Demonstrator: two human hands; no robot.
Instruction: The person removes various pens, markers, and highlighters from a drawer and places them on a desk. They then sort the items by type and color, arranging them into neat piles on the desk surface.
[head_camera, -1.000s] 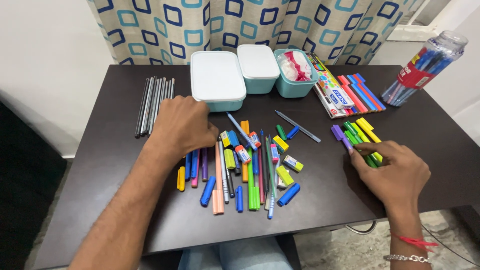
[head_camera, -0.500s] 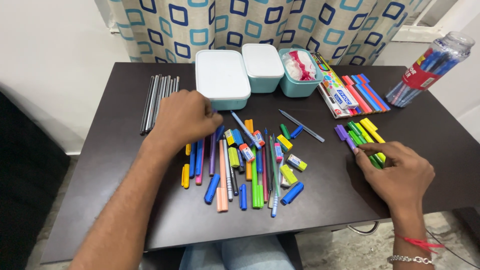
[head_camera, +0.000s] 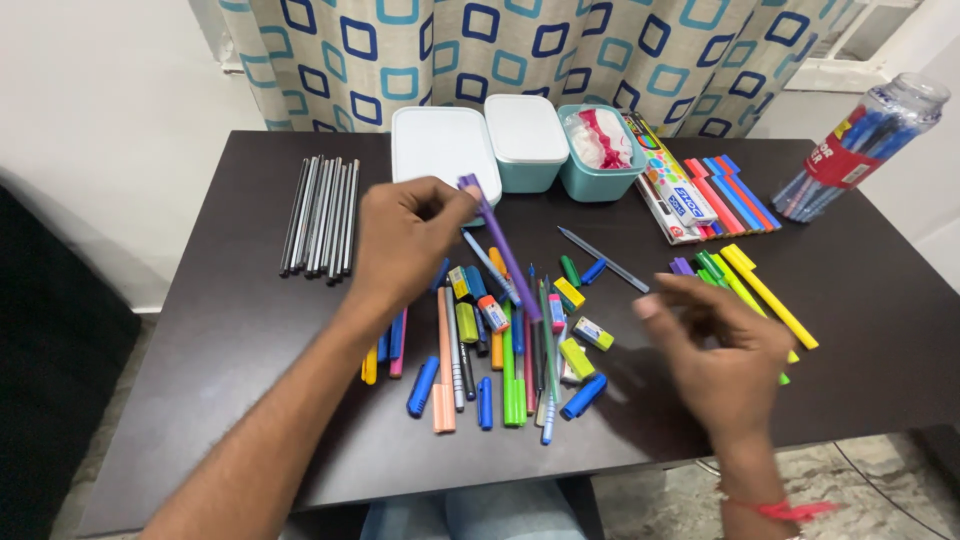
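Two bare hands over a dark table, seen from above. Left hand raised above the middle of the table, fingers pinched around the upper end of a purple pen, held tilted, its lower tip pointing down toward a loose heap of pens and markers. Right hand blurred, hovering near the front right edge, fingers spread loose and holding nothing, just beside a small cluster of green, yellow and purple markers. Red thread bracelet on the right wrist.

Heap in the centre: blue, green, orange, pink and grey pens lying mostly lengthwise, mixed with short yellow-green highlighters and small erasers. One grey pencil lying apart, slanted, between the heap and the right-hand cluster.

Far left: row of dark grey pencils laid side by side. Along the back edge: large white-lidded teal box, smaller white-lidded box touching it, and an open teal box with red and white contents. Right of these, flat packs and a fanned row of red and blue pens. Far right corner: clear plastic jar of blue pens, tilted. Patterned curtain with blue squares behind the table.
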